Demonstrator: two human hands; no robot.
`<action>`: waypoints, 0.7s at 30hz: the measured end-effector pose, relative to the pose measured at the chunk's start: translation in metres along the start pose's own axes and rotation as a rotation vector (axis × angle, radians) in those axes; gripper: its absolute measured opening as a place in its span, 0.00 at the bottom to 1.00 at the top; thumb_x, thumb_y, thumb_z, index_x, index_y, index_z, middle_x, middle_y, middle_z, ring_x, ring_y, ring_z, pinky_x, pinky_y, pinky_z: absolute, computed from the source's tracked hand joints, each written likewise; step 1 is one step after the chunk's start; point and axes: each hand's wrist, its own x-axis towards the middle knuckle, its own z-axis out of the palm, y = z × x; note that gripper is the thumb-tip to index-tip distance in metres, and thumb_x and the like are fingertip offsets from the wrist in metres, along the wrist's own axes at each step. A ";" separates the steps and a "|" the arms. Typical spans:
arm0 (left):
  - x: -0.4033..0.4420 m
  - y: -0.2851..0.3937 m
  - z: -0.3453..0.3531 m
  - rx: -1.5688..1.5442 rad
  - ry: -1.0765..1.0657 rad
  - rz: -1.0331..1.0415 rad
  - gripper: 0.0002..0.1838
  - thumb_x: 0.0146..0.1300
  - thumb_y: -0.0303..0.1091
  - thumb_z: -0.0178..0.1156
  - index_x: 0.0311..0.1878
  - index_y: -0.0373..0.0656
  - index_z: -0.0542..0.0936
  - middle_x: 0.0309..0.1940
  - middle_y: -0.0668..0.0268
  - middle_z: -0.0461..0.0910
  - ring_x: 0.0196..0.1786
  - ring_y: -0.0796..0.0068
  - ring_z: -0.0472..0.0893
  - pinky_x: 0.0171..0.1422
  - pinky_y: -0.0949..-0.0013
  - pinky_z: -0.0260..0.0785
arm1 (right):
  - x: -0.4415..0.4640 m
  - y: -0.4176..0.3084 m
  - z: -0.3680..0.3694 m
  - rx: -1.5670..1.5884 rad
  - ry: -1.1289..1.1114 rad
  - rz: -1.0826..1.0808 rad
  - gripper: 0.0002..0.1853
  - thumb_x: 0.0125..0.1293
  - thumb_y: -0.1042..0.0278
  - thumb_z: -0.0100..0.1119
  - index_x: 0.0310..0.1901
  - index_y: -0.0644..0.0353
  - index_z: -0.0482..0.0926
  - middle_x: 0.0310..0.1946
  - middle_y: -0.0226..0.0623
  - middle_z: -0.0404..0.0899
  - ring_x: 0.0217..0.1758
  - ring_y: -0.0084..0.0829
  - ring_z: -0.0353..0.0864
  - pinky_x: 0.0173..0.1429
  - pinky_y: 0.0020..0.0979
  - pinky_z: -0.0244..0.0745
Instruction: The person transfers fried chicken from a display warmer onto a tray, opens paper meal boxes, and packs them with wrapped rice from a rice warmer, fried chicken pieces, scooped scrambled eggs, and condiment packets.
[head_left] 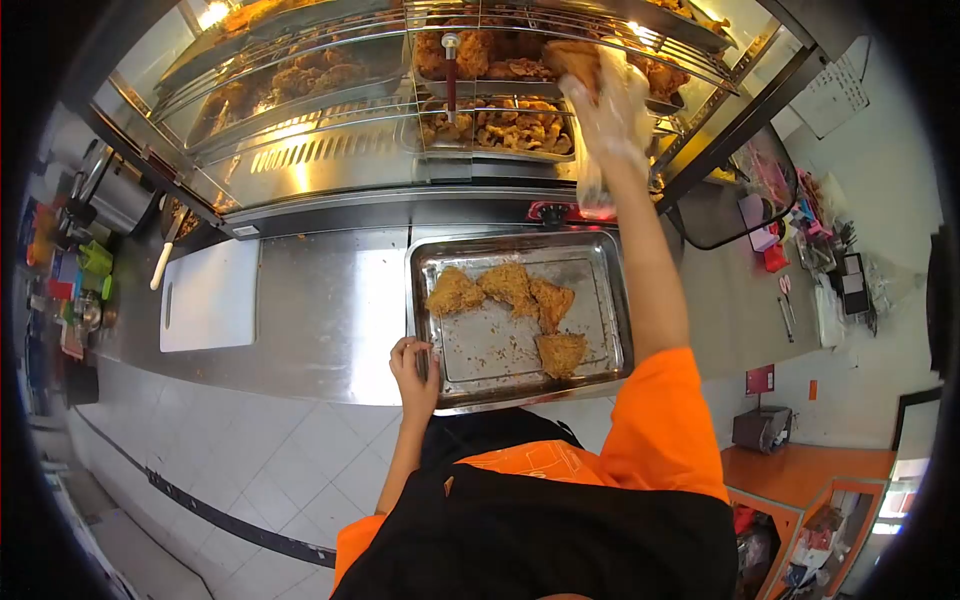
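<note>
An orange shirt (665,425), black apron (540,540) and clear glove (617,125) are worn.

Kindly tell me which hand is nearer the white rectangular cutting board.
Left: the left hand is right of the board; the gloved right hand is farther right and farther forward.

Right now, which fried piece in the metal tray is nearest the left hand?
The leftmost fried piece: it alone lies by the left wall of the metal tray, closer than any other to the left hand.

White cutting board (212,300) on counter (315,300)
</note>
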 end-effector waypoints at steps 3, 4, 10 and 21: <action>-0.001 -0.005 0.003 -0.041 0.061 -0.062 0.12 0.50 0.24 0.55 0.40 0.40 0.70 0.47 0.53 0.61 0.52 0.57 0.63 0.56 0.63 0.55 | -0.066 0.027 -0.001 -0.166 0.258 -0.084 0.33 0.56 0.47 0.47 0.62 0.52 0.54 0.60 0.44 0.52 0.59 0.47 0.58 0.57 0.42 0.59; -0.001 -0.011 0.004 -0.040 0.078 -0.055 0.12 0.50 0.24 0.55 0.41 0.41 0.70 0.47 0.54 0.61 0.52 0.58 0.63 0.55 0.64 0.57 | -0.091 0.039 -0.002 -0.013 0.249 -0.112 0.34 0.56 0.50 0.49 0.62 0.51 0.53 0.60 0.44 0.54 0.61 0.46 0.56 0.59 0.40 0.58; -0.003 -0.016 0.007 -0.109 0.067 -0.087 0.12 0.51 0.25 0.54 0.41 0.39 0.69 0.46 0.52 0.61 0.52 0.55 0.63 0.56 0.62 0.55 | -0.248 0.167 0.055 0.341 -0.115 0.228 0.31 0.57 0.62 0.50 0.62 0.53 0.53 0.58 0.45 0.55 0.59 0.44 0.58 0.61 0.36 0.54; -0.005 -0.009 0.006 -0.056 0.077 -0.036 0.12 0.50 0.24 0.54 0.40 0.39 0.69 0.43 0.54 0.63 0.50 0.57 0.64 0.56 0.64 0.55 | -0.235 0.121 0.058 -0.490 -0.590 -0.037 0.39 0.50 0.61 0.55 0.63 0.29 0.48 0.65 0.51 0.34 0.67 0.56 0.34 0.65 0.46 0.40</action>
